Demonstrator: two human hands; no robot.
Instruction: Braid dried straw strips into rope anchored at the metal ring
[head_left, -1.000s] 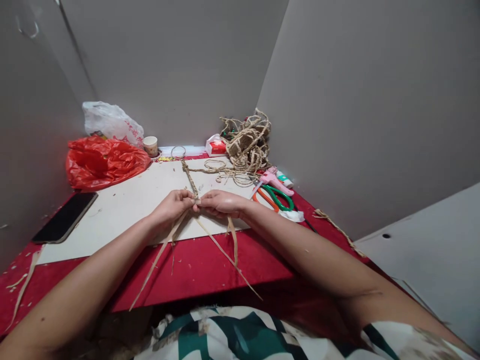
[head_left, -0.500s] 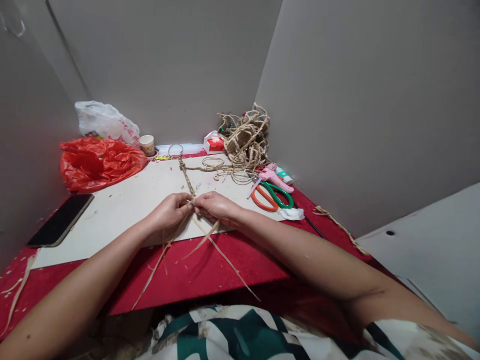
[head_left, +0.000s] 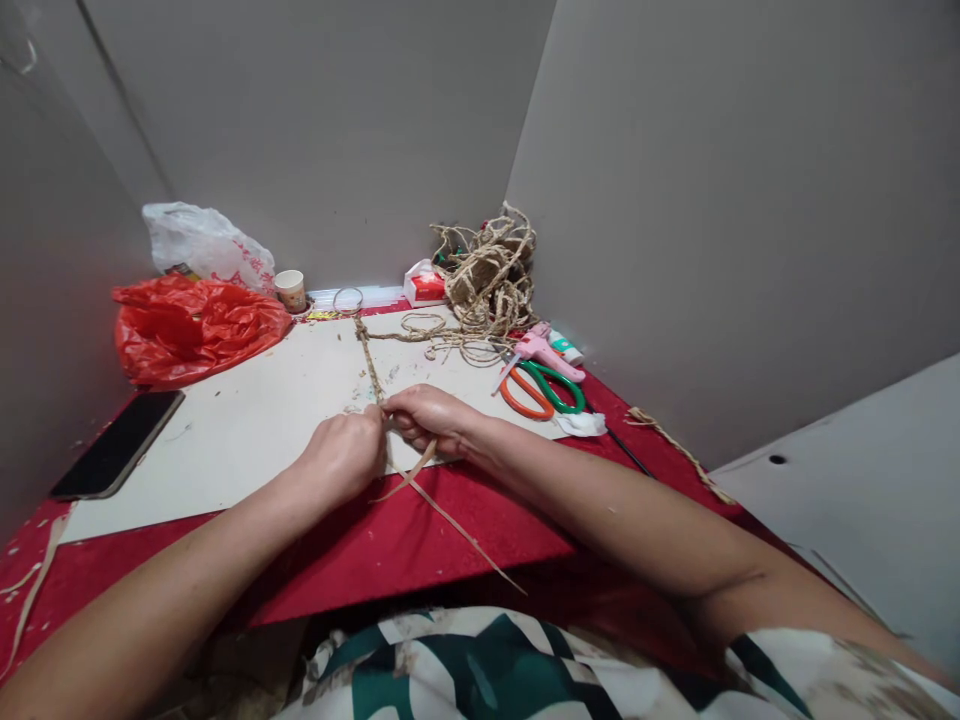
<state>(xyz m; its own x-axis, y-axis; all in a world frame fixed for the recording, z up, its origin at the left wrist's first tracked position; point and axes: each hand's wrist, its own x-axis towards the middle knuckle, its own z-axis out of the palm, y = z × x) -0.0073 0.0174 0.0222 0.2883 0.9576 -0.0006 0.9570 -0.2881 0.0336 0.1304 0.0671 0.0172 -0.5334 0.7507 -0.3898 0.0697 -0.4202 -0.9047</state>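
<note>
A braided straw cord (head_left: 370, 362) runs from the back of the white board down to my two hands. My right hand (head_left: 429, 415) pinches the cord's near end between thumb and fingers. Right beside it, my left hand (head_left: 346, 450) is closed in a fist at the same end; what lies inside its fingers is hidden, though it seems to grip the straw. Loose straw strands (head_left: 457, 525) trail from under the right hand toward the table's front edge, one short and curled, one long.
On the white board (head_left: 202, 440) and red cloth (head_left: 360, 560) lie a phone (head_left: 120, 445), orange and green-handled scissors (head_left: 555, 388) and a pink glue gun (head_left: 541, 350). Behind are a red plastic bag (head_left: 195, 335), a paper cup (head_left: 290, 290), a tissue pack (head_left: 424, 285) and a straw rope heap (head_left: 491, 275).
My left hand has turned and closed into a fist, moving slightly nearer me. The strands that hung below it no longer show. My right hand keeps its pinch in nearly the same place.
</note>
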